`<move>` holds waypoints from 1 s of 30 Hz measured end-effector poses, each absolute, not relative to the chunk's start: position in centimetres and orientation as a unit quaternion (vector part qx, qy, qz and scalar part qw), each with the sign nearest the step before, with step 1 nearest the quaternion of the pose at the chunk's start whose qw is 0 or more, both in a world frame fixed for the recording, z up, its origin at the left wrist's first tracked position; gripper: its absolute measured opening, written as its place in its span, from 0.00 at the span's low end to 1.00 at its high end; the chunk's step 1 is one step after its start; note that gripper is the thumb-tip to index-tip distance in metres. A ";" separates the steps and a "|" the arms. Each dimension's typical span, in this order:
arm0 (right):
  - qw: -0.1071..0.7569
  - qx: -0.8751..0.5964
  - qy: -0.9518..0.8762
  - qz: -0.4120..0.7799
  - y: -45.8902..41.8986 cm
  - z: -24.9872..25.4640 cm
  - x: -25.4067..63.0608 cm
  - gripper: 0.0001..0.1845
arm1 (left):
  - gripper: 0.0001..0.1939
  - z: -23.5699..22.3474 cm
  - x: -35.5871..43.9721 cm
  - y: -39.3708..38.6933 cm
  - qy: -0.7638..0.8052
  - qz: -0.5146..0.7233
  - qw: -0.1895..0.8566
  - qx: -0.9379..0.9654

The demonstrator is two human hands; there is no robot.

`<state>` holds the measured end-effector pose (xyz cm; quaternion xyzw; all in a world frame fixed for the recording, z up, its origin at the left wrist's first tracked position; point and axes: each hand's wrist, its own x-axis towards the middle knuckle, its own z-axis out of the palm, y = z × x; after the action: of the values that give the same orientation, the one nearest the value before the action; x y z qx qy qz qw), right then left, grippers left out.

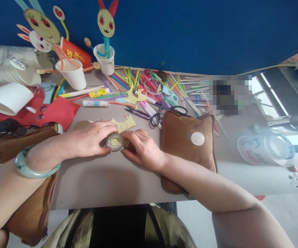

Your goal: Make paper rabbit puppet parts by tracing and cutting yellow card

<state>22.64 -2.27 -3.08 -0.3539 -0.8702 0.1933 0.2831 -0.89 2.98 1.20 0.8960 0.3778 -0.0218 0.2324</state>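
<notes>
A small roll of clear tape (115, 141) with a patterned core is upheld just above the grey table, its round face turned up to me. My left hand (94, 137) is closed, thumb and fingers gripping the roll's left side. On its right edge, my right hand (145, 148) pinches with thumb and forefinger; whether a strip end lies between them is too small to tell. Just behind the hands lies a yellow paper scrap (124, 124) with a circle on it. Purple-bladed scissors (141, 113) with black handles rest beyond my right hand.
Brown cushions (187, 151) lie right and left (30, 206). Behind are pipe cleaners (133, 77), markers, a glue stick (95, 103), red paper (61, 112) and paper cups holding rabbit-faced puppets (106, 22). A clear plastic tub (265, 150) stands at right, before a blue wall (164, 34).
</notes>
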 end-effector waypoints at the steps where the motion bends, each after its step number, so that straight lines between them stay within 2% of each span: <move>1: 0.284 -0.354 -0.870 0.192 -2.3 -3.1 22.6 0.20 | 0.19 1.2 -0.9 3.0 0.377 -0.019 0.232 0.897; 22: 0.279 -0.350 -0.877 0.175 -2.3 -3.5 22.8 0.17 | 0.16 1.8 -0.9 3.2 0.365 -0.024 0.254 0.895; 30: 0.291 -0.351 -0.874 0.168 -2.2 -3.3 22.9 0.18 | 0.18 1.6 -0.9 3.1 0.368 -0.018 0.236 0.899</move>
<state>22.92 -2.23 -3.26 -0.3507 -0.8741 0.1680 0.2913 -0.92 3.14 1.55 0.8993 0.3678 -0.0182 0.2360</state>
